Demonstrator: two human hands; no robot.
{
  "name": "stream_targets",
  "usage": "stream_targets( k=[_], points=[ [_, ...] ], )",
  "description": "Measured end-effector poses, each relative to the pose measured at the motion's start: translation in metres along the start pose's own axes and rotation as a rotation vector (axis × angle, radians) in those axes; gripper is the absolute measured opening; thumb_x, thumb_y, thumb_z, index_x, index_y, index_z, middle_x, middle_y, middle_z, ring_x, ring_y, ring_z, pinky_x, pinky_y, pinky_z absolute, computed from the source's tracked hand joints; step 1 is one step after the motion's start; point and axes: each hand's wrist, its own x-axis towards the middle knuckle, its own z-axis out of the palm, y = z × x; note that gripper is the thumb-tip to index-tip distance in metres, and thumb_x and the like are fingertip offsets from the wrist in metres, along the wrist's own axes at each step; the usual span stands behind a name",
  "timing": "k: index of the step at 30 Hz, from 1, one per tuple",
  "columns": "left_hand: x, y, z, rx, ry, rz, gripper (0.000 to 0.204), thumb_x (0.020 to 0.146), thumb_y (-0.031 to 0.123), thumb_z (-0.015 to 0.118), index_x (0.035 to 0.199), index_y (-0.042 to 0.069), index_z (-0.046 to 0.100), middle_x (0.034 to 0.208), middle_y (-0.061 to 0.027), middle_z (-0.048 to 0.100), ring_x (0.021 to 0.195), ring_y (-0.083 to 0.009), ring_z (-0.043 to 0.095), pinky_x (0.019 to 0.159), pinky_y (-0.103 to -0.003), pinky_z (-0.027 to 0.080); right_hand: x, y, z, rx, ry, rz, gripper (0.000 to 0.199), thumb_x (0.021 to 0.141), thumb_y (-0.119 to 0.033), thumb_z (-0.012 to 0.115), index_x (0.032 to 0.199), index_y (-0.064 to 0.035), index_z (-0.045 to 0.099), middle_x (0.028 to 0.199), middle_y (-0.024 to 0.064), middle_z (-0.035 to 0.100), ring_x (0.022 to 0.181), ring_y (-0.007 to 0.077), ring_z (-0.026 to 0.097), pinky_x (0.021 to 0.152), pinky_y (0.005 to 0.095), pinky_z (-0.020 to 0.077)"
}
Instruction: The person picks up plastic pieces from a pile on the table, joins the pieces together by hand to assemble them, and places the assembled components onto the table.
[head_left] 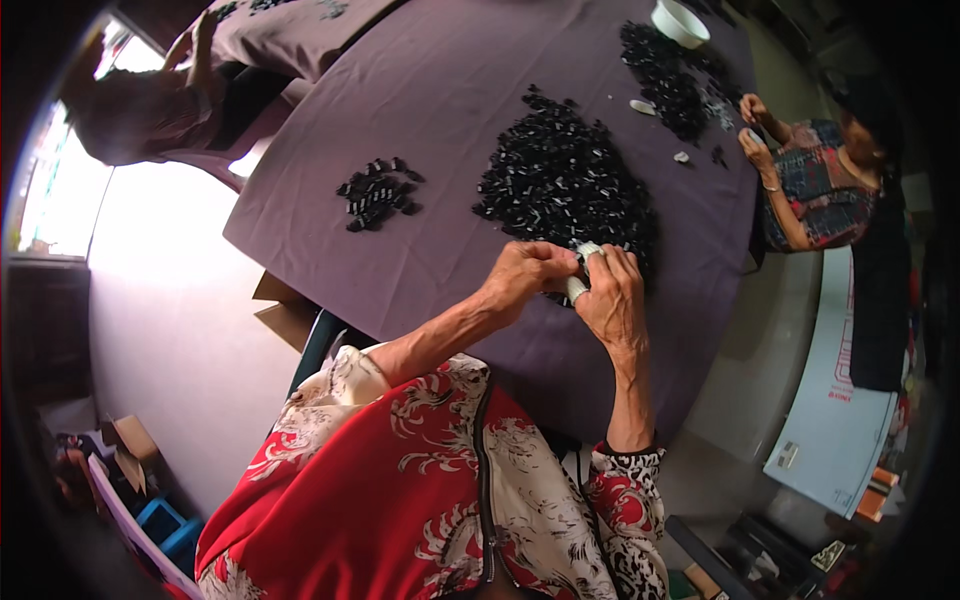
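My left hand (528, 275) and my right hand (615, 300) meet at the near edge of a large heap of small black pieces (555, 165), some with pale or shiny faces. Both hands are closed, thumb and fingers pinched together at their tips. Whitish coverings (576, 289) wrap the thumb and a finger of my right hand. Whatever sits between the fingertips is too small and too hidden to name. To the left, apart from the heap, lies a smaller group of the same black pieces (375, 195).
A purple-brown cloth (400, 270) covers the table. At the far right, another person (825, 185) handles something small beside a second black heap (665, 90) and a white bowl (681, 22). Someone else (150, 110) is at the upper left. A cardboard box (283, 315) stands below the table's left edge.
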Motion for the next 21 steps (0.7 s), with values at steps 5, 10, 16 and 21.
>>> stream_targets(
  k=[5, 10, 16, 21],
  points=[
    [0.002, -0.008, 0.003, 0.053, -0.013, -0.033, 0.014, 0.080, 0.013, 0.063, 0.086, 0.000, 0.062, 0.077, -0.0060, 0.062, 0.072, -0.0131, 0.059, 0.070, -0.027, 0.048, -0.011, 0.009, 0.008, -0.061, -0.020, -0.019, 0.011, 0.065, -0.003, 0.058, 0.068, -0.0026, 0.048, 0.070, 0.0125, 0.050, 0.067, 0.0283, 0.051, 0.063, 0.0386, 0.0410],
    [0.001, -0.017, -0.002, 0.135, -0.038, -0.050, 0.017, 0.080, 0.014, 0.064, 0.087, -0.001, 0.062, 0.079, -0.0067, 0.062, 0.074, -0.0130, 0.059, 0.070, -0.027, 0.049, -0.024, 0.007, 0.010, -0.037, -0.048, -0.036, 0.008, 0.064, -0.001, 0.055, 0.068, -0.0018, 0.048, 0.070, 0.0130, 0.050, 0.068, 0.0289, 0.051, 0.064, 0.0389, 0.0410],
    [-0.005, -0.023, 0.003, 0.201, -0.099, -0.093, 0.017, 0.080, 0.015, 0.063, 0.085, -0.001, 0.061, 0.078, -0.0058, 0.061, 0.073, -0.0118, 0.058, 0.070, -0.027, 0.048, -0.038, 0.012, 0.007, 0.007, -0.127, -0.027, 0.009, 0.064, -0.002, 0.056, 0.068, -0.0025, 0.048, 0.069, 0.0119, 0.051, 0.068, 0.0282, 0.053, 0.063, 0.0385, 0.0419],
    [-0.016, -0.029, 0.002, 0.245, -0.099, -0.130, 0.017, 0.082, 0.017, 0.060, 0.085, 0.000, 0.060, 0.077, -0.0052, 0.060, 0.071, -0.0110, 0.056, 0.067, -0.026, 0.047, -0.053, 0.011, 0.015, 0.029, -0.112, -0.029, 0.009, 0.066, -0.005, 0.057, 0.067, -0.0031, 0.048, 0.066, 0.0111, 0.052, 0.066, 0.0280, 0.054, 0.061, 0.0384, 0.0426]
  ],
)
